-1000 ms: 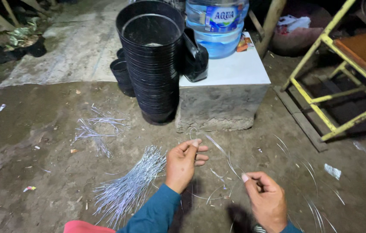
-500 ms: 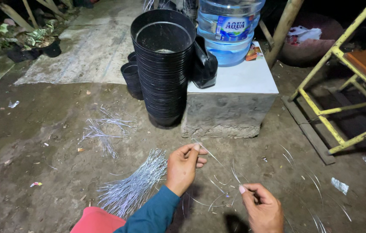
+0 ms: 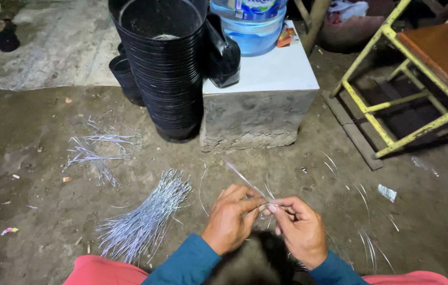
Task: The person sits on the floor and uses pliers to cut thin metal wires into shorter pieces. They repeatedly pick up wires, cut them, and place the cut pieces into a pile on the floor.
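Dirt floor: wire bundle (image 3: 142, 221) untouched; left hand (image 3: 232, 219), right hand (image 3: 300, 229) pinch one wire (image 3: 245, 179) together, mid-bend.

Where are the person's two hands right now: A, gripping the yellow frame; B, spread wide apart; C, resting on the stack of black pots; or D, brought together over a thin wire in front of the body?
D: the left hand and right hand meet fingertip to fingertip on a thin wire, low over the dirt floor.
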